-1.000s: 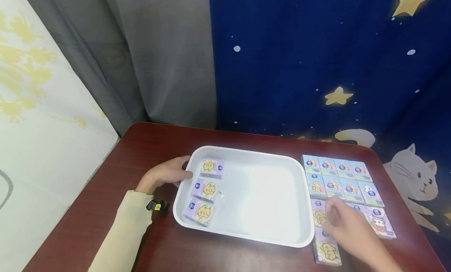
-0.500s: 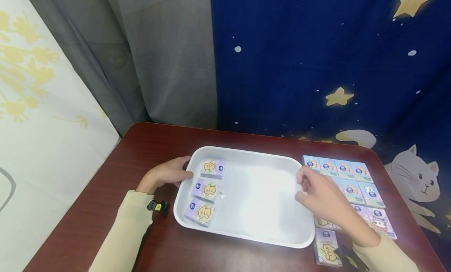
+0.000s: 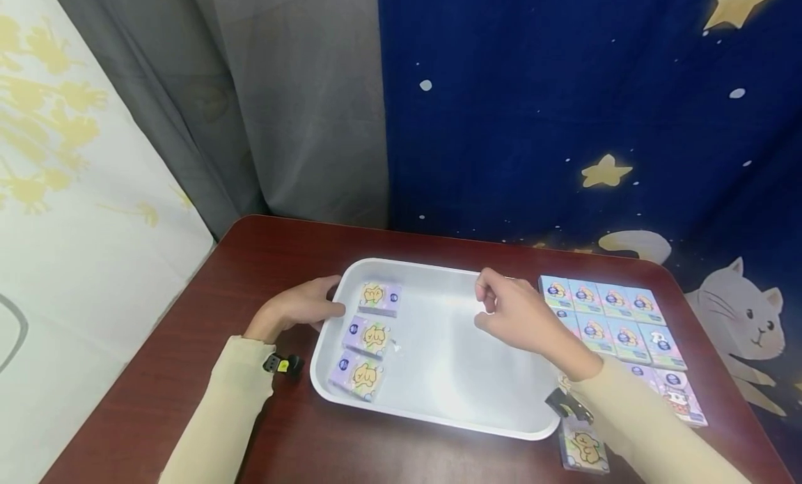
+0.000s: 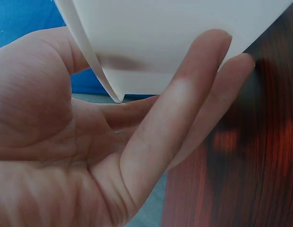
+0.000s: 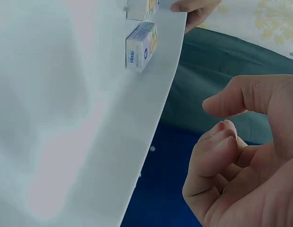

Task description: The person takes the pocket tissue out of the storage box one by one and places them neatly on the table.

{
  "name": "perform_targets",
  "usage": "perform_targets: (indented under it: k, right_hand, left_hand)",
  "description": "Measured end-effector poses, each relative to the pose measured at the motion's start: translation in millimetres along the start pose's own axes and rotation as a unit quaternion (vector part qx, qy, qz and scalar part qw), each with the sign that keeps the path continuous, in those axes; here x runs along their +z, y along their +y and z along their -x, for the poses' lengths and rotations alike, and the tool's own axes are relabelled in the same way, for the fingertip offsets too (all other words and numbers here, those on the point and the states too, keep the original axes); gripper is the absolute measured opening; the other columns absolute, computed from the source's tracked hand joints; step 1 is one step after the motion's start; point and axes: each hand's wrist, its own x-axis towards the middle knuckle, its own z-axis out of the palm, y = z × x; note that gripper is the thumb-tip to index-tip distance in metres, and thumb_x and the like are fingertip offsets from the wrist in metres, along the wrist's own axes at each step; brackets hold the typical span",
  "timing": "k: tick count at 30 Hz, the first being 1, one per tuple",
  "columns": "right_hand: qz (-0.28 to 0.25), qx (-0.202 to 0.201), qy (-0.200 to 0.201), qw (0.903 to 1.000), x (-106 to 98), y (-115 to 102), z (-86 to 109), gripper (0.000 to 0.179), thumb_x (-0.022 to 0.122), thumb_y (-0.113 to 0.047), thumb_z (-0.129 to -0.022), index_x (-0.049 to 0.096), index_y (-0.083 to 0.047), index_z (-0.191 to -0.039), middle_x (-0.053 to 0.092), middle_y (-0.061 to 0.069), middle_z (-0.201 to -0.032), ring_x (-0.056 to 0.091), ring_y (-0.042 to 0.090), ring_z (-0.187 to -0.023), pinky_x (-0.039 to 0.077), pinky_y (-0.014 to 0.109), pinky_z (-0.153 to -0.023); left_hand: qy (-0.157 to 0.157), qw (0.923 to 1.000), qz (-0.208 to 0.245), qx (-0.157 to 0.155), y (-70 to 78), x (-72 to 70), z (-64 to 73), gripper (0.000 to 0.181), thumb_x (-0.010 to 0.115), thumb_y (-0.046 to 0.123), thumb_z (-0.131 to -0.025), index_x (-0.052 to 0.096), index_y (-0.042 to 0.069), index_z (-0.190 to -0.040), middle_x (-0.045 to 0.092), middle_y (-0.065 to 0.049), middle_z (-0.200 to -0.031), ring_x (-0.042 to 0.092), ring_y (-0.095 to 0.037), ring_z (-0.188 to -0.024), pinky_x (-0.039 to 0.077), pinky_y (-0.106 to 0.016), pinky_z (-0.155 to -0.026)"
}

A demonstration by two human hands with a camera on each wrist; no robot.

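Observation:
A white tray [image 3: 438, 400] sits on the table, with 3 purple tissue packs [image 3: 365, 336] in a column along its left side. My left hand [image 3: 303, 304] grips the tray's left end, thumb over the rim. In the left wrist view, its other fingers [image 4: 160, 118] lie against the outer wall. My right hand [image 3: 516, 313] hovers over the tray's far right part. Its fingers are loosely bent, the thumb stands apart from them, and nothing shows between them in the right wrist view. That view also catches a tissue pack [image 5: 142, 45] inside the tray.
Right of the tray, blue tissue packs [image 3: 594, 331] lie in two rows, with purple packs [image 3: 679, 397] nearer me. Another purple pack [image 3: 584, 448] lies by the tray's near right corner, partly under my right sleeve. Curtains [image 3: 501, 122] hang behind the dark red table [image 3: 288, 244].
My right hand has moved left from above the purple packs, across the tray's right rim, to over the tray. The left hand keeps its place on the tray, and the packs stay put.

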Motion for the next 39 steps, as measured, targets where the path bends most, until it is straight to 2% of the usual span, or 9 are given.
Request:
perform_targets:
  k: [5,10,18,20,25,26,31,37,39]
  right_hand:
    - [-0.016,-0.018,-0.013,0.9996,10.2,-7.2,-16.6,0.027,0.079,-0.004,-0.084,0.059,-0.011,-0.101,0.058,-0.001,-0.078,0.052,0.017,-0.066,0.045,0.036,-0.062]
    - [-0.029,-0.018,-0.038,0.9987,25.2,-15.6,-33.1,0.025,0.08,-0.002,-0.085,0.062,-0.009,-0.1,0.059,0.0,-0.079,0.053,0.018,-0.069,0.046,0.036,-0.063]
    - [-0.025,-0.034,-0.075,0.9963,55.2,-31.8,-54.0,0.019,0.081,-0.005,-0.084,0.066,-0.009,-0.095,0.066,-0.002,-0.084,0.058,0.019,-0.075,0.052,0.034,-0.067]
    - [-0.025,-0.051,-0.091,0.9942,69.0,-27.7,-59.6,0.018,0.081,-0.009,-0.086,0.068,-0.011,-0.098,0.068,-0.001,-0.087,0.06,0.02,-0.077,0.053,0.034,-0.068]
    - [-0.025,-0.073,-0.164,0.9834,87.1,-40.8,-61.6,0.021,0.079,-0.01,-0.091,0.074,-0.015,-0.111,0.072,0.0,-0.092,0.063,0.018,-0.079,0.055,0.032,-0.069]
    - [-0.026,-0.065,-0.185,0.9803,83.5,-52.4,-58.3,0.024,0.08,-0.007,-0.091,0.075,-0.015,-0.114,0.071,-0.001,-0.09,0.063,0.017,-0.078,0.055,0.032,-0.069]
    - [0.011,-0.082,-0.246,0.9656,95.5,-68.5,-55.7,0.037,0.082,-0.013,-0.095,0.076,-0.021,-0.131,0.071,-0.006,-0.091,0.062,0.012,-0.08,0.053,0.03,-0.073]
    - [0.067,-0.09,-0.276,0.9544,101.7,-86.5,-53.1,0.053,0.084,-0.027,-0.096,0.07,-0.03,-0.147,0.076,-0.008,-0.121,0.062,0.013,-0.102,0.052,0.034,-0.092]
    - [0.083,-0.085,-0.286,0.9508,103.8,-90.3,-53.1,0.058,0.084,-0.031,-0.096,0.066,-0.035,-0.151,0.074,-0.007,-0.126,0.06,0.016,-0.105,0.052,0.035,-0.091]
  left_hand:
    - [0.0,1.0,0.004,-0.002,1.4,-0.6,1.2,0.052,0.07,0.005,-0.102,0.049,-0.002,-0.15,0.077,-0.016,-0.11,0.081,-0.034,-0.092,0.069,-0.05,-0.075]
    - [0.005,1.0,0.004,-0.006,0.0,-1.1,1.3,0.052,0.07,0.005,-0.102,0.049,-0.003,-0.149,0.077,-0.017,-0.109,0.081,-0.034,-0.091,0.069,-0.05,-0.075]
    - [0.001,1.0,0.003,-0.006,1.4,0.6,0.0,0.053,0.067,0.004,-0.102,0.047,-0.006,-0.15,0.077,-0.018,-0.108,0.081,-0.033,-0.091,0.069,-0.049,-0.074]
    - [0.001,1.0,0.006,-0.006,2.0,0.6,0.1,0.053,0.066,0.003,-0.102,0.047,-0.006,-0.15,0.077,-0.018,-0.108,0.081,-0.034,-0.091,0.069,-0.049,-0.074]
    - [0.004,1.0,-0.003,-0.006,0.8,0.2,-0.4,0.053,0.066,0.004,-0.101,0.048,-0.006,-0.15,0.077,-0.017,-0.108,0.081,-0.032,-0.09,0.069,-0.049,-0.074]
    - [0.005,0.9999,-0.006,-0.006,0.4,0.0,-0.6,0.053,0.067,0.004,-0.101,0.048,-0.006,-0.15,0.077,-0.017,-0.107,0.08,-0.032,-0.09,0.069,-0.048,-0.073]
    - [0.007,0.9998,-0.017,-0.004,-1.2,-0.9,-0.9,0.053,0.067,0.005,-0.101,0.049,-0.005,-0.15,0.076,-0.016,-0.107,0.08,-0.031,-0.089,0.069,-0.048,-0.073]
    - [0.008,0.9998,-0.018,-0.005,-0.8,-1.9,0.4,0.053,0.067,0.005,-0.101,0.049,-0.005,-0.151,0.076,-0.016,-0.109,0.08,-0.031,-0.09,0.069,-0.048,-0.074]
    - [0.01,0.9997,-0.02,-0.004,-0.4,-2.1,0.6,0.053,0.066,0.004,-0.101,0.049,-0.005,-0.151,0.076,-0.016,-0.109,0.08,-0.031,-0.09,0.069,-0.048,-0.073]
